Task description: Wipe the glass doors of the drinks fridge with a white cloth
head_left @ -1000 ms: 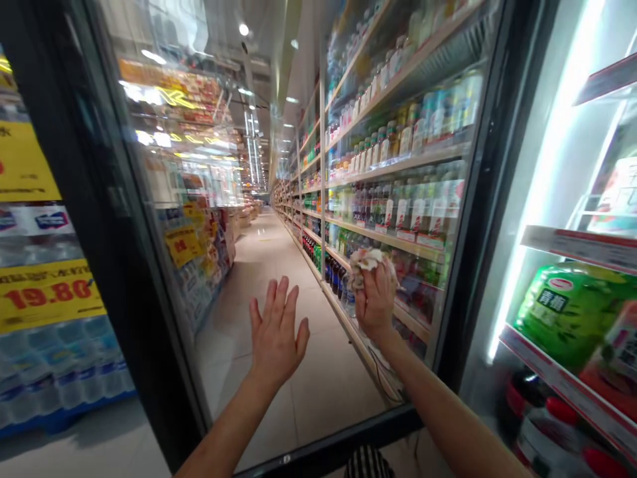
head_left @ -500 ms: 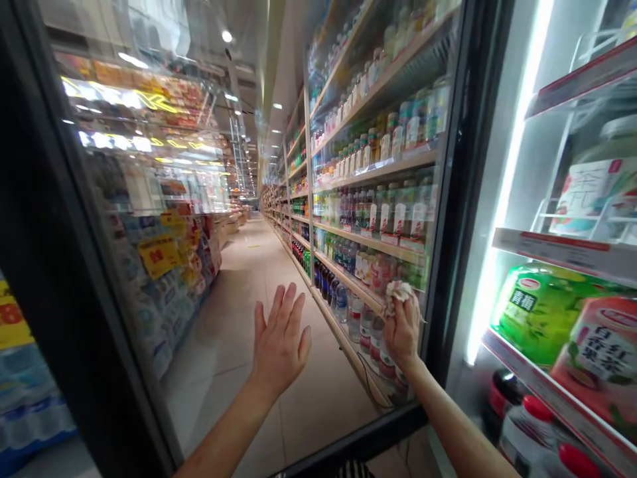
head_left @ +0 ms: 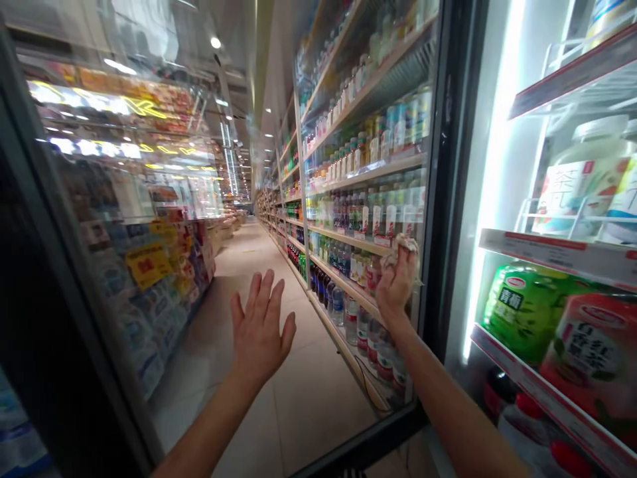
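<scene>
A glass door in a black frame stands before me, with the store aisle seen through it. Against the pane, my left hand lies flat with its fingers spread and nothing in it. My right hand presses a crumpled whitish cloth to the glass near the right side of the frame. Its fingers cover part of the cloth.
Lit cooler shelves at the right hold large drink bottles, including a green one and a pinkish-red one. Rows of bottles show in the pane, and stacked goods with a yellow sign are at the left.
My right hand has moved the cloth upward along the glass. My left hand stays spread on the pane. The view has shifted somewhat to the right.
</scene>
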Demonstrator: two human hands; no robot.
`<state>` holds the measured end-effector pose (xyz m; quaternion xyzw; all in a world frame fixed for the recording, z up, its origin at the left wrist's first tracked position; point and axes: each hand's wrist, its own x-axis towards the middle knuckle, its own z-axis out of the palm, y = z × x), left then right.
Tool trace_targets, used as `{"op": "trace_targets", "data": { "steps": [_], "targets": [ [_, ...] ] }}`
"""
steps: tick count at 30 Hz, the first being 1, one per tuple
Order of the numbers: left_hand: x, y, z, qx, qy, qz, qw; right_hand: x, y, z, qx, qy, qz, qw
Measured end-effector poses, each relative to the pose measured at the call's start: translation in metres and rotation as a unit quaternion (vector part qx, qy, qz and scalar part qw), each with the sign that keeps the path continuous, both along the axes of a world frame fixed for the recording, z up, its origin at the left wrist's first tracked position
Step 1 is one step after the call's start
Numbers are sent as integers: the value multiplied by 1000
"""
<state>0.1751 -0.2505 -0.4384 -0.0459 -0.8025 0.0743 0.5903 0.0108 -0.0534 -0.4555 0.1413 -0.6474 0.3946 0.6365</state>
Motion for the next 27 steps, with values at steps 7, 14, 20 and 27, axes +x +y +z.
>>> {"op": "trace_targets", "data": {
  "steps": [7,14,20,27],
  "targets": [
    [12,-24,19,3,20,33,999,27,-36,30,227,95,45,968],
    [31,-44,26,9,35,60,998,41,-64,55,87,51,29,994],
    [45,-65,29,15,45,72,996,70,-95,69,183,102,44,977],
    [63,-89,33,45,40,76,995,100,-135,68,295,121,92,943]
  ]
}}
